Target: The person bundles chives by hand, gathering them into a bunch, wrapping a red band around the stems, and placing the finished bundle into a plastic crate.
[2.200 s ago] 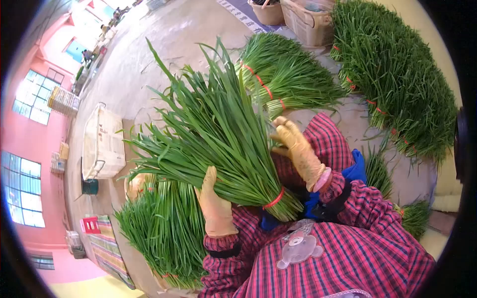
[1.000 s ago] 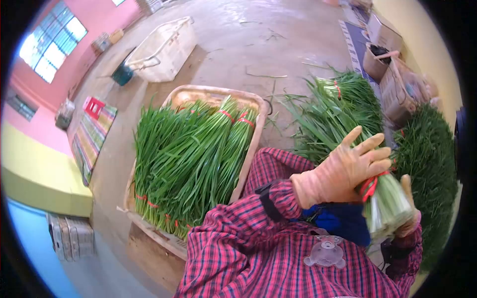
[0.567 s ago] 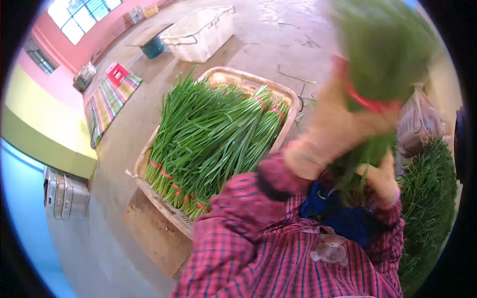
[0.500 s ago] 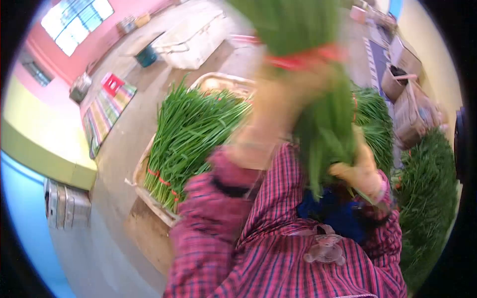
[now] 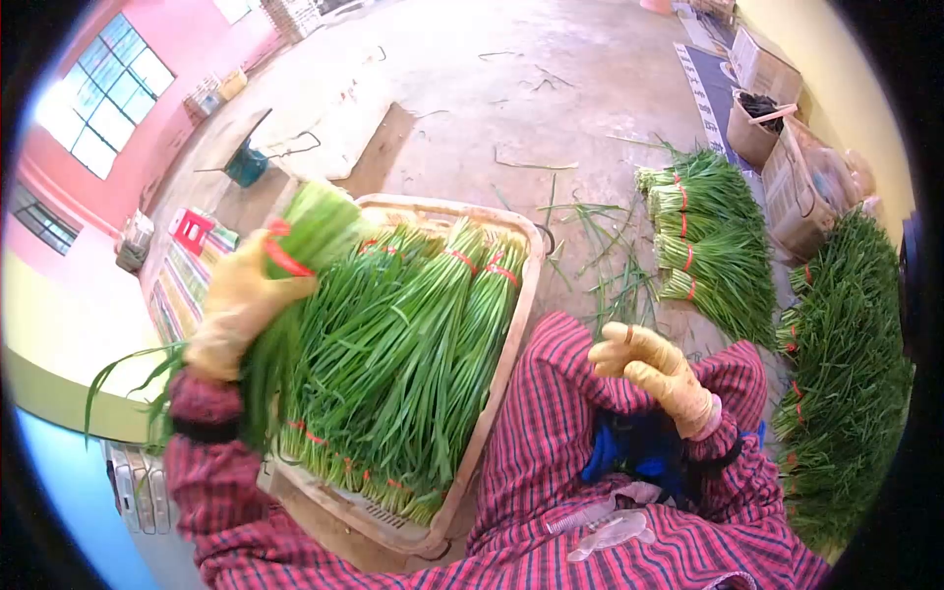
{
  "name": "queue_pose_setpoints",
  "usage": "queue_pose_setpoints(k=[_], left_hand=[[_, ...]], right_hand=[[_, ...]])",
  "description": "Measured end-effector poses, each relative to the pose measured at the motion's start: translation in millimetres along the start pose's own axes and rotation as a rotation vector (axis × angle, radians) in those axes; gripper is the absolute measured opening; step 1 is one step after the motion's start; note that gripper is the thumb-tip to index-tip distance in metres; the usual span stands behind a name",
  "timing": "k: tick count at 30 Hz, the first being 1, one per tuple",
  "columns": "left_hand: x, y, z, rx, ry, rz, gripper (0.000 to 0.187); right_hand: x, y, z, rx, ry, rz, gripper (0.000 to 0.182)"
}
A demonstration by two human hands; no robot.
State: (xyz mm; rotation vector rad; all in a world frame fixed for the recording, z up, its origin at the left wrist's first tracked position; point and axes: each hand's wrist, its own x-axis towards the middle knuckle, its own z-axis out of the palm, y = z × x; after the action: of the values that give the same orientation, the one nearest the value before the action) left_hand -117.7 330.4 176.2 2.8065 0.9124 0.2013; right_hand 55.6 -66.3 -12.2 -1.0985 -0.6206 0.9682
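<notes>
My left hand (image 5: 236,310), in a yellowish glove, grips a bunch of chives (image 5: 320,226) near its red band. The pale cut ends point up and right, slightly blurred, and the green leaves hang beneath the hand. This bunch is over the left side of a shallow plastic crate (image 5: 503,383). Several banded chive bunches (image 5: 393,344) fill the crate, with cut ends at both its far and near sides. Above my lap, my right hand (image 5: 661,376), also gloved, holds nothing, its fingers stretched out and thumb apart.
Banded chive bunches (image 5: 723,246) lie in a row on the floor at right. A larger chive pile (image 5: 846,393) lies along the wall. Loose leaves (image 5: 600,231) are scattered beyond the crate. A bucket (image 5: 755,133) and a cardboard box (image 5: 796,202) stand at upper right.
My left hand has carried the chive bunch from in front of me leftward over the crate. My right hand has come away from the leaves. The view has turned, showing more of the crate.
</notes>
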Motion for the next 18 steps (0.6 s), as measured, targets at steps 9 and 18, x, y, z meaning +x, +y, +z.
queue_pose_setpoints(k=[9,18], left_hand=[[134,-33,243,-0.083,-0.07,-0.136,0.076],[136,-56,285,-0.159,-0.214,-0.265,0.076]], right_hand=[[0,23,-42,0.007,0.145,0.14,0.048],[6,32,-61,0.069,0.177,0.135,0.048]])
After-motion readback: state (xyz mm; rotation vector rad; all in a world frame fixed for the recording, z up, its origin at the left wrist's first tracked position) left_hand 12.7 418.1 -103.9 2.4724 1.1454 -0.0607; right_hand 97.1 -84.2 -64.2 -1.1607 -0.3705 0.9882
